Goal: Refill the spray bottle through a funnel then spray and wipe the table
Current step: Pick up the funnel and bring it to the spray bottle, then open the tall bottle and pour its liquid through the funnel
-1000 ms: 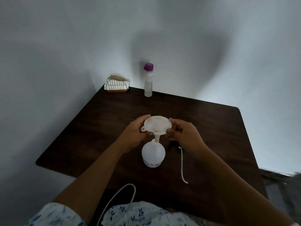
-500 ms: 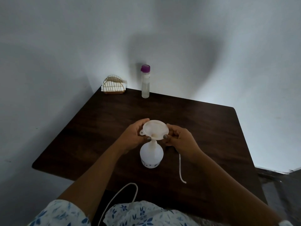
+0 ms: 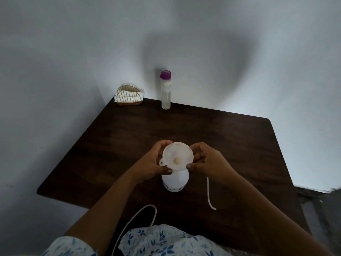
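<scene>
A white funnel (image 3: 177, 156) sits with its stem in the neck of a round white spray bottle (image 3: 175, 182), which stands on the dark wooden table (image 3: 114, 137). My left hand (image 3: 152, 161) grips the funnel's left rim, thumb below and fingers curled round the far edge. My right hand (image 3: 204, 161) pinches the right rim. A clear bottle with a purple cap (image 3: 165, 90) stands at the table's far edge by the wall. A thin white tube (image 3: 209, 194) lies on the table to the right of the spray bottle; its upper end is hidden behind my right hand.
A gold wire napkin holder (image 3: 128, 97) with white napkins stands at the table's far left corner. White walls close in the table at the back and left. A white cable (image 3: 136, 220) loops over the near edge by my lap.
The camera has tipped further down, so I now look into the funnel's mouth from above. Both hands keep their hold on the rim, and the funnel stays in the bottle's neck.
</scene>
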`<state>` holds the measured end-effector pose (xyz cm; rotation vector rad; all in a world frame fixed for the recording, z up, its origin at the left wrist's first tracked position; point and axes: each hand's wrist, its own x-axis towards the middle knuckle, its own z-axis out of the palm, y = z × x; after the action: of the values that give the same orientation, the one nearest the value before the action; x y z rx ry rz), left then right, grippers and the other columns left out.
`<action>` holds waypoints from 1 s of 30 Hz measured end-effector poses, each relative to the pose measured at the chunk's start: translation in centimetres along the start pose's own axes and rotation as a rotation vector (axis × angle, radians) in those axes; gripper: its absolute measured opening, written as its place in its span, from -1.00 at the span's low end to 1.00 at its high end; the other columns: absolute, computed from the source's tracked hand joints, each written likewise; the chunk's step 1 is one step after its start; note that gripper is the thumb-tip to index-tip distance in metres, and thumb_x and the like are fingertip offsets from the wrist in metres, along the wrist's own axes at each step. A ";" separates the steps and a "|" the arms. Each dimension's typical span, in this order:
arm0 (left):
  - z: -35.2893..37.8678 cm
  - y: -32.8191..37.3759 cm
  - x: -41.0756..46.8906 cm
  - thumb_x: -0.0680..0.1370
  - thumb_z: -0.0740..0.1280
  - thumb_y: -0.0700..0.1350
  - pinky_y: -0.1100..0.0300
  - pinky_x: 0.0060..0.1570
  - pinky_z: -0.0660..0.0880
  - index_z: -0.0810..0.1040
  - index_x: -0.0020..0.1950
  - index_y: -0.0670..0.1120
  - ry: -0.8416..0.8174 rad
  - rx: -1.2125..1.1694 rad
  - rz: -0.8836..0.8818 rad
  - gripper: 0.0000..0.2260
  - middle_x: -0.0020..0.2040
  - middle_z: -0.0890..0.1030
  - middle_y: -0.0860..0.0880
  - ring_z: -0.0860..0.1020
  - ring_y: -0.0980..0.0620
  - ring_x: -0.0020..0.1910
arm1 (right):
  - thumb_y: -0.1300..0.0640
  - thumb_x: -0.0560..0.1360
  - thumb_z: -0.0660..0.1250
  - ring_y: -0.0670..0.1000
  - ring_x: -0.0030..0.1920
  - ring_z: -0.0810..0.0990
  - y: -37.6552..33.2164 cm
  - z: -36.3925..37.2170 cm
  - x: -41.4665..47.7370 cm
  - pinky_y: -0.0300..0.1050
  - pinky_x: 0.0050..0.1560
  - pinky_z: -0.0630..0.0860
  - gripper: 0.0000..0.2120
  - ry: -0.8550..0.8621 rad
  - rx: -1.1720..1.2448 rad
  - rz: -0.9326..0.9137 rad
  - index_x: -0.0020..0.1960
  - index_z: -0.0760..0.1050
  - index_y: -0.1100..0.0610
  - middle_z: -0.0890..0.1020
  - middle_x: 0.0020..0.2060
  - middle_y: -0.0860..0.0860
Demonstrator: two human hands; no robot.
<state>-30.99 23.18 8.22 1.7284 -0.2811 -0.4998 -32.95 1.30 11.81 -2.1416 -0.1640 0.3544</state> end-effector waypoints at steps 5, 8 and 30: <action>-0.7 -0.2 0.7 0.32 0.48 -0.33 0.29 0.16 0.44 0.09 0.44 0.12 -0.066 0.084 -0.032 -0.14 0.32 0.34 0.17 0.37 0.21 0.29 | 0.03 0.34 0.50 -0.09 -0.11 0.64 -0.7 -0.9 0.6 -0.06 0.01 0.61 -0.48 -0.079 -0.090 0.028 0.21 0.35 0.00 0.64 -0.08 -0.03; -1.4 -0.7 1.3 0.31 0.43 -0.41 0.23 0.18 0.45 0.05 0.46 0.11 -0.133 0.114 -0.077 -0.10 0.34 0.34 0.16 0.37 0.19 0.30 | -0.04 0.31 0.51 -0.07 -0.01 0.61 -1.0 -1.7 1.2 -0.08 0.08 0.57 -0.29 -0.115 -0.101 0.081 0.34 0.24 0.00 0.60 0.07 -0.01; -11.6 2.0 18.5 0.42 0.44 -0.11 0.15 0.40 0.13 -0.05 0.51 0.00 0.339 0.456 0.076 -0.16 0.53 0.06 -0.02 0.10 0.03 0.48 | -0.29 0.48 0.15 0.12 0.45 -0.39 -3.9 -3.0 22.3 0.11 0.45 -0.11 -0.10 0.004 -0.590 -0.027 0.50 -0.33 0.08 -0.33 0.48 0.09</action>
<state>-9.09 24.46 8.71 2.1992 -0.2264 -0.0798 -10.79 6.68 12.37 -2.7174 -0.3276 0.3104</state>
